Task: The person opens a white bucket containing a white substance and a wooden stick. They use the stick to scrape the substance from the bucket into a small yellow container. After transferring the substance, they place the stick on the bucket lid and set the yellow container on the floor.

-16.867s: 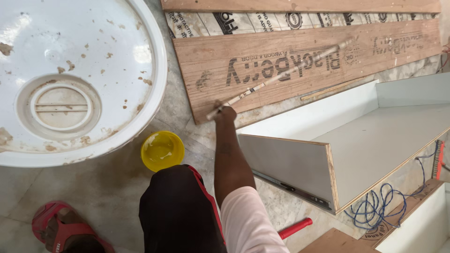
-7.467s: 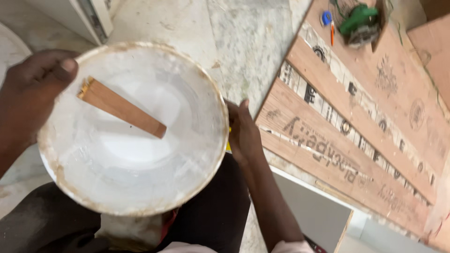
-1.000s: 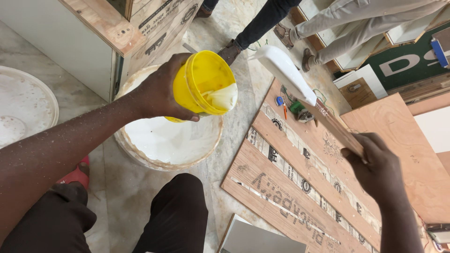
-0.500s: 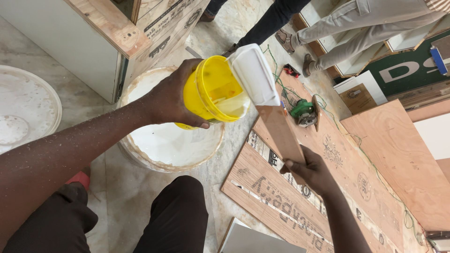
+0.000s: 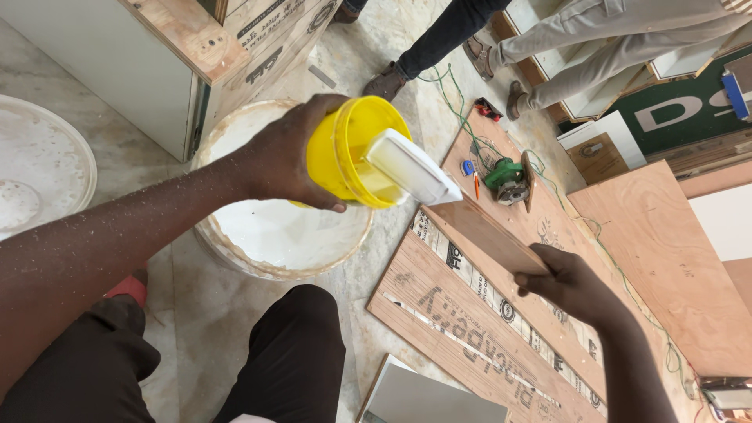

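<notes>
Head view. Left hand (image 5: 286, 160): clasped around small yellow plastic tub (image 5: 352, 153), tilted, at 12 o'clock over large white-filled round bucket (image 5: 266, 235). Right hand (image 5: 572, 286): gripped flat brown wooden strip (image 5: 478, 231), its white-coated tip inside the tub. Paste already loaded on strip; printed plywood boards (image 5: 470, 313) at 5 o'clock appeared mostly uncoated.

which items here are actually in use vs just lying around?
In use:
left hand gripping the yellow cup
right hand holding the wooden strip, its white-coated end at the cup's mouth
white glue bucket under the cup

Lying about:
green power tool
plywood sheets
bucket lid
green cable
</notes>
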